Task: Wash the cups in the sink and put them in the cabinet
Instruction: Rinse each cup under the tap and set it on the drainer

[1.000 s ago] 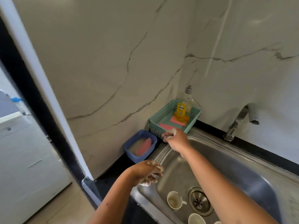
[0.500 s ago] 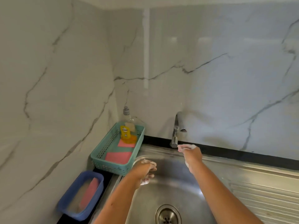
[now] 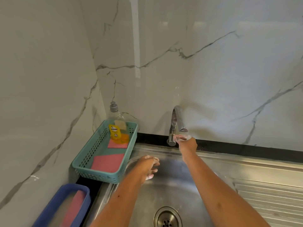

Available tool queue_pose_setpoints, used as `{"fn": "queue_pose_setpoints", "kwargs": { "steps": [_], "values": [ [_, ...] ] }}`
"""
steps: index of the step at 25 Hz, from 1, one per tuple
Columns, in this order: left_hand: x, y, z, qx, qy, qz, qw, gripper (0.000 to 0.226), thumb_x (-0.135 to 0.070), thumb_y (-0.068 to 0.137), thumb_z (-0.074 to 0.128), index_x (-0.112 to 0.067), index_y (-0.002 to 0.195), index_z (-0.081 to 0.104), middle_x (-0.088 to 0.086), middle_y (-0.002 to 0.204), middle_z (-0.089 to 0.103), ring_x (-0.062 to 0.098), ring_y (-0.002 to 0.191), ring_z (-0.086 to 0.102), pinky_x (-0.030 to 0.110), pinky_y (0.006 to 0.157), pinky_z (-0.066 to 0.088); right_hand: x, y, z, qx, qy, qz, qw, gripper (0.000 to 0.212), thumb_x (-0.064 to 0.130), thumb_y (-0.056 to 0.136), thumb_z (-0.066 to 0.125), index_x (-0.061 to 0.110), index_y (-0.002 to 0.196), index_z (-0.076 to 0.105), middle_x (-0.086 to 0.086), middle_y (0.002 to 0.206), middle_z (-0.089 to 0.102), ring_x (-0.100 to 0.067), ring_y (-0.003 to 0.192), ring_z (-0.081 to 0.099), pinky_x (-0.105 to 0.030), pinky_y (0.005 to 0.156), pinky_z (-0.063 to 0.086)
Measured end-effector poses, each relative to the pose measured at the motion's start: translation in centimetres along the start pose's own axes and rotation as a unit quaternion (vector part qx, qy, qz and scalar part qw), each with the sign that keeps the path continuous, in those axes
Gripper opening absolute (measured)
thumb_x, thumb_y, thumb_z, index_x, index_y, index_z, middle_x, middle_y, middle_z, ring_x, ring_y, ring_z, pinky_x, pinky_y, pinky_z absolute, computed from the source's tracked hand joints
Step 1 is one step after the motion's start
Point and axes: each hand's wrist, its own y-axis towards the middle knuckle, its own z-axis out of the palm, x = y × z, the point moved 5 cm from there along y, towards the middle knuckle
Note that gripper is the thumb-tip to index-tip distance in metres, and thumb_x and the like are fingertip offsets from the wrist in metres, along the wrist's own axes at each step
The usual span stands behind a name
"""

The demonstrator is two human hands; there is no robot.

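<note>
Right hand (image 3: 186, 143) gone from basket (image 3: 98, 176) to tap (image 3: 176, 122), soapy fingers at its base; grip I cannot tell. Left hand (image 3: 148, 167) curled over sink (image 3: 172, 185), hold also unclear. Cups, before beside drain (image 3: 167, 218), now out of view. I judge rinsing is next.

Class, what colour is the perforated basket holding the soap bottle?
The basket is teal, clearest in the head view.

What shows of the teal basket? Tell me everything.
The teal basket is a rectangular plastic tray with perforated walls, standing level on the black counter in the wall corner, left of the sink. Inside, a clear bottle of yellow soap stands upright at the far end; two pink cloths lie flat on its floor. The left hand is near, not touching.
</note>
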Motion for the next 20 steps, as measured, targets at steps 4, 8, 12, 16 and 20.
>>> {"fn": "queue_pose_setpoints", "kwargs": {
  "steps": [4, 8, 12, 16, 20],
  "values": [
    [0.1, 1.5, 0.7, 0.015, -0.014, -0.017, 1.0, 0.005, -0.015, 0.094, 0.056, -0.017, 0.095, 0.06, -0.002, 0.089, 0.065, 0.016, 0.081, 0.057, 0.03, 0.073, 0.042, 0.1, 0.7, 0.3, -0.015, -0.037, -0.014, 0.999, 0.013, 0.016, 0.088, 0.062, 0.014, 0.089, 0.075, -0.004, 0.092, 0.072, -0.017, 0.077, 0.061, -0.023, 0.058, 0.044],
    [0.5, 2.2, 1.8, 0.03, -0.029, -0.026, 0.999, 0.005, -0.015, 0.094, 0.056, -0.016, 0.096, 0.06, 0.0, 0.093, 0.064, 0.019, 0.088, 0.057, 0.033, 0.082, 0.04, 0.4, 1.3, 0.0, 0.0, -0.062, -0.033, 0.998, 0.015, 0.015, 0.089, 0.061, 0.012, 0.095, 0.075, -0.004, 0.093, 0.071, -0.018, 0.08, 0.062, -0.025, 0.064, 0.046],
    [1.3, 2.4, 2.2, 0.035, -0.032, -0.032, 0.998, 0.005, -0.015, 0.094, 0.056, -0.016, 0.097, 0.06, -0.002, 0.09, 0.064, 0.016, 0.079, 0.056, 0.033, 0.08, 0.039, 0.6, 1.4, 0.3, 0.02, -0.062, -0.053, 0.996, 0.017, 0.01, 0.087, 0.059, 0.008, 0.09, 0.076, -0.004, 0.089, 0.071, -0.016, 0.075, 0.061, -0.025, 0.062, 0.046],
    [1.7, 2.5, 2.5, 0.038, -0.033, -0.039, 0.998, 0.005, -0.017, 0.094, 0.057, -0.017, 0.097, 0.061, -0.002, 0.091, 0.065, 0.016, 0.081, 0.057, 0.031, 0.074, 0.041, 0.8, 1.5, 0.7, 0.028, -0.055, -0.067, 0.996, 0.015, 0.01, 0.084, 0.063, 0.001, 0.09, 0.074, -0.013, 0.09, 0.072, -0.026, 0.083, 0.066, -0.035, 0.071, 0.053],
    [2.0, 2.5, 2.7, 0.04, -0.034, -0.042, 0.998, 0.009, -0.017, 0.094, 0.057, -0.016, 0.1, 0.063, -0.001, 0.095, 0.066, 0.019, 0.091, 0.058, 0.035, 0.085, 0.04, 1.1, 1.4, 0.8, 0.037, -0.071, -0.075, 0.994, 0.017, 0.014, 0.083, 0.065, 0.001, 0.092, 0.073, -0.014, 0.091, 0.072, -0.027, 0.083, 0.066, -0.036, 0.072, 0.054]
  ]
}}
